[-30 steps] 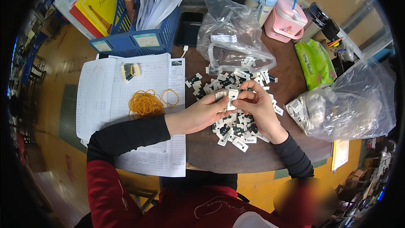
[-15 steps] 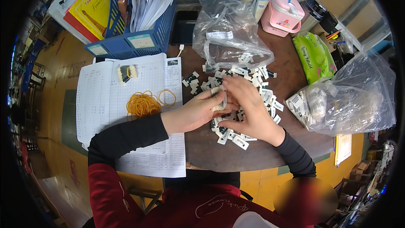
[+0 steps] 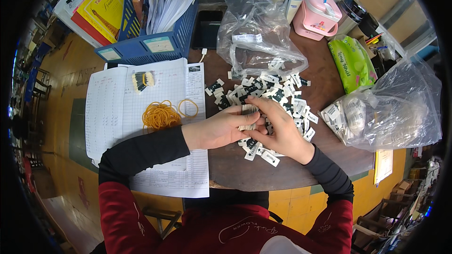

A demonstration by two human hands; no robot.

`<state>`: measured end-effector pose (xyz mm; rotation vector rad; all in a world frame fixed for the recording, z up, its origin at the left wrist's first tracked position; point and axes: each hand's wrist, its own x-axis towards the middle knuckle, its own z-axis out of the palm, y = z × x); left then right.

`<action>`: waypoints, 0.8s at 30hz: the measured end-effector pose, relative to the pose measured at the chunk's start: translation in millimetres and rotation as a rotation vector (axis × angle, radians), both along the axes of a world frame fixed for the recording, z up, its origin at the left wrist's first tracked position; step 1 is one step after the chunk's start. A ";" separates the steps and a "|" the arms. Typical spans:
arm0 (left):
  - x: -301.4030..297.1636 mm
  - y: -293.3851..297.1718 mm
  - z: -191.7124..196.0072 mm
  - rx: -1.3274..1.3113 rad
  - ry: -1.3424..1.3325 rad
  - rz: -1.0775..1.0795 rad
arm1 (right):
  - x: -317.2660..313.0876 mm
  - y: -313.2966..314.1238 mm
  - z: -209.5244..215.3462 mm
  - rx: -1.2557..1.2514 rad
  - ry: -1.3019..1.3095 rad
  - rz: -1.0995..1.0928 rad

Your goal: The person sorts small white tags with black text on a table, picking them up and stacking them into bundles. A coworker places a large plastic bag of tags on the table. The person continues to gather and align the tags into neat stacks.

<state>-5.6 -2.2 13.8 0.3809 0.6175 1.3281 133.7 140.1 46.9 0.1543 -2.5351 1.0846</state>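
Between my two hands, above the table, is a small stack of white fabric labels seen edge-on. My left hand is closed on it, thumb across the near face. Curved around the stack's right side, my right hand has its fingers at the upper end and its thumb at the lower end. Under and around the hands spreads a loose pile of black and white labels. A banded bundle of labels rests on the open notebook, with a heap of yellow rubber bands nearby.
A blue file rack with clipped papers stands at the back left, beside a phone. Behind the pile lies a clear plastic bag. On the right are a green tissue pack, a bag of labels and a pink container.
My right fingers have closed in from above, and the thumb has come up to the stack's lower end. The stack stays in my left hand, slightly lower.
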 end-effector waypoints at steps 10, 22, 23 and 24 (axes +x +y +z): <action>-2.6 2.8 6.5 -0.003 -0.072 0.254 | -4.2 39.4 0.1 0.125 0.038 -0.299; -4.5 2.6 6.3 -0.007 0.108 0.451 | 5.0 38.1 8.1 0.319 -0.014 -0.155; -4.5 2.8 6.4 -0.013 0.098 0.447 | 5.9 38.7 8.5 0.343 -0.066 -0.087; -4.9 2.8 6.4 -0.010 0.089 0.439 | 6.5 38.5 8.1 0.357 -0.110 -0.042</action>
